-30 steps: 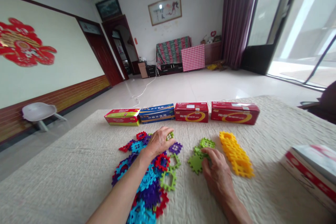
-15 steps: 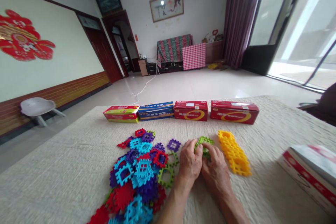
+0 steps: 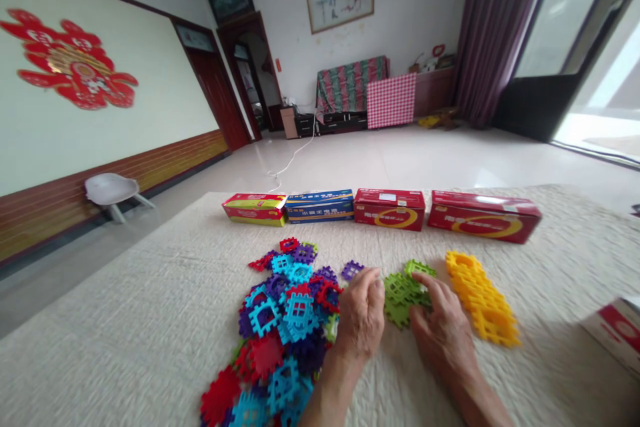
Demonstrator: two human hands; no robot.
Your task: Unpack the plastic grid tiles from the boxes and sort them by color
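Note:
Several green interlocking plastic building tiles (image 3: 400, 290) lie in a small heap on the cloth between my hands. My right hand (image 3: 443, 320) rests at the heap's right side, thumb and forefinger apart and touching the green tiles. To the left of them is my left hand (image 3: 361, 313), its fingers curled and pressed together; whatever they may hold is hidden. Beside it spreads a mixed pile of red, blue and purple tiles (image 3: 299, 310), with a green one partly behind the hand. A lone purple tile (image 3: 353, 269) lies just beyond my left hand.
Yellow tiles (image 3: 483, 300) form a row at the right. Along the far edge stand a red-and-yellow box (image 3: 255, 209), a blue box (image 3: 320, 207) and two red boxes, one in the middle (image 3: 389, 209) and one at right (image 3: 484, 216). A white-and-red box (image 3: 617, 330) sits near right.
My hands were together over the green tiles. They have parted: the left one has moved left off the heap, the right one stays at its edge. The view has turned slightly left.

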